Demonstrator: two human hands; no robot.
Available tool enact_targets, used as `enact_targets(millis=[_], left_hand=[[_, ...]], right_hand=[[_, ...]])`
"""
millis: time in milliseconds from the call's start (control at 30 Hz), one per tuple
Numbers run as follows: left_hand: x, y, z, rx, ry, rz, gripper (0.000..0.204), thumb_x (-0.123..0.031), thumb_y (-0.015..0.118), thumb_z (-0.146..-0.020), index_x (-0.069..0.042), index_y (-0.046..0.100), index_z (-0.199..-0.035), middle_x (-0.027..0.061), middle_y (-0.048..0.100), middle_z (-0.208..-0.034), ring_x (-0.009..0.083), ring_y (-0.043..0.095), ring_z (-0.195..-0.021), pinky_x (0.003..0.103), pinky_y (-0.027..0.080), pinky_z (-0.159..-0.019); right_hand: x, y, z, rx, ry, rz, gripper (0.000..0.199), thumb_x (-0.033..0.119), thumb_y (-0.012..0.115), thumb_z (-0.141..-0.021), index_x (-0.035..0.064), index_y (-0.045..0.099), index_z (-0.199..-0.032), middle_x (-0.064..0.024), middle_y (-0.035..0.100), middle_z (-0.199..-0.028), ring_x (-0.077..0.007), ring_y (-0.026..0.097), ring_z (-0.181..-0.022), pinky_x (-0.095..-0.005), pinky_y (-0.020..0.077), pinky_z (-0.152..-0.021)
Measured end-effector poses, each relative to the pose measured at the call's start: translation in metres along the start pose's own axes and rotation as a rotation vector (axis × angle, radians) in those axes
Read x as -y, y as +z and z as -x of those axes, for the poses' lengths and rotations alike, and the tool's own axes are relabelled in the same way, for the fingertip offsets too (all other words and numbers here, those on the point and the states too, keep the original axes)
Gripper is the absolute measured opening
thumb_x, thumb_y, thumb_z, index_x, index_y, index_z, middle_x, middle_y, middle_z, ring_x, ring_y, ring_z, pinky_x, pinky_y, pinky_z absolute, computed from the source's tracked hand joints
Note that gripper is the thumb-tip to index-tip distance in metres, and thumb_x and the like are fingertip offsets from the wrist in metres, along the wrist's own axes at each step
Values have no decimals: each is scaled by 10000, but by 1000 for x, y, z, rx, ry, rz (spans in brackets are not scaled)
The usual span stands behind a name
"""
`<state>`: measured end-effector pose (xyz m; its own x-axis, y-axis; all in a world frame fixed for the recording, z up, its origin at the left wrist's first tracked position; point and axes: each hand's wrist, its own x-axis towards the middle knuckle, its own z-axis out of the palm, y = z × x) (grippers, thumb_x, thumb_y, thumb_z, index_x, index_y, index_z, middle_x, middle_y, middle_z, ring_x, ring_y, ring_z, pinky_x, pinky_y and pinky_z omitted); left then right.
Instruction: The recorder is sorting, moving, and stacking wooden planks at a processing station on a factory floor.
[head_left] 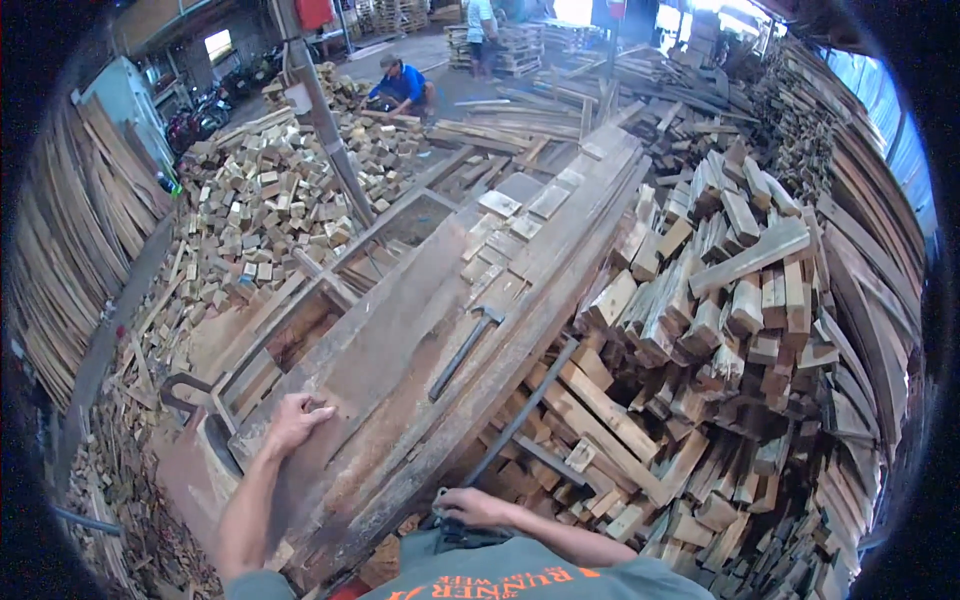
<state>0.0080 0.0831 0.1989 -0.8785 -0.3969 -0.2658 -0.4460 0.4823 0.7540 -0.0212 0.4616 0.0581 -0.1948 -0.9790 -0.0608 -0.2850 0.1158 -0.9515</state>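
Note:
My left hand (298, 422) is over the near left end of a long, dusty wooden workbench (385, 320), its fingers curled in. Whether anything small is pinched in them cannot be made out. Close against my waist, my right hand (474, 507) is closed at the hem of my green shirt (530, 575), by something dark grey that is mostly hidden. A hammer (468, 350) with a dark handle lies on the bench, its head pointing away from me. Beyond it several short, flat wooden pieces (495, 255) rest on the bench top.
Cut wood blocks (290, 190) form a big heap at the left. Stacked timber offcuts (730, 270) rise along the right, beside a metal bar (525, 408) slanting near the bench. A post (330, 140) stands behind the bench. A crouching person in blue (402, 85) is farther back.

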Motion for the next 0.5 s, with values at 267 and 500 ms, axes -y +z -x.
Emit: enact_targets(millis=[267,500], left_hand=[[-100,96,-83,40,59,530,265,-207,758,-881,-3,718,-1044,20,693,-899,84,618,-777,250,505,-690],[-166,147,-166,51,183,749,305,-235,748,-895,3,693,-1078,34,695,-909,96,631,-796,272,516,-693]], right_hand=[[33,17,-22,85,218,-527,732,359,633,-976,-18,297,-1505,-127,563,-1341,-191,531,-1198,-337,416,-1019],[24,17,-30,-458,202,-795,270,216,663,-969,-6,643,-1122,-23,691,-976,-108,602,-900,-305,502,-825]])
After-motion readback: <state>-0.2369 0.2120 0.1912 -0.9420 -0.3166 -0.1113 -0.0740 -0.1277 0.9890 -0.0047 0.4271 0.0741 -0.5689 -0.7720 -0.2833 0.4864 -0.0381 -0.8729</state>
